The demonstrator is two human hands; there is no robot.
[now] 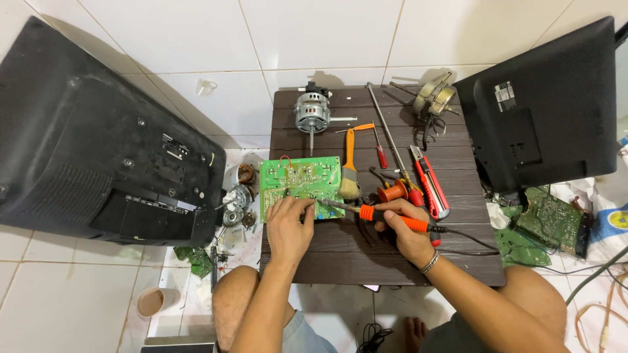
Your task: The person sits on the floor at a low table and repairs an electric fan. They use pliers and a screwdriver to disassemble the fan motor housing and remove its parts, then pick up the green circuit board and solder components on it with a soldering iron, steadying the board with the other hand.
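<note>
1. Floor: white glossy tiles with thin grout lines, evenly lit.
2. Low table: dark brown wood slats, centre of view.
3. TV, black, lies back-up on the floor at left.
4. Second TV, black, leans at right.
5. Cup on the floor, lower left.

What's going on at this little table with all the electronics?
A person sits on the floor at a low dark wooden table, working on a green circuit board. The left hand rests on the board's lower edge, while the right hand holds an orange-handled soldering iron with its tip at the board. A paintbrush, a utility knife, screwdrivers and a small motor lie on the table.
</note>
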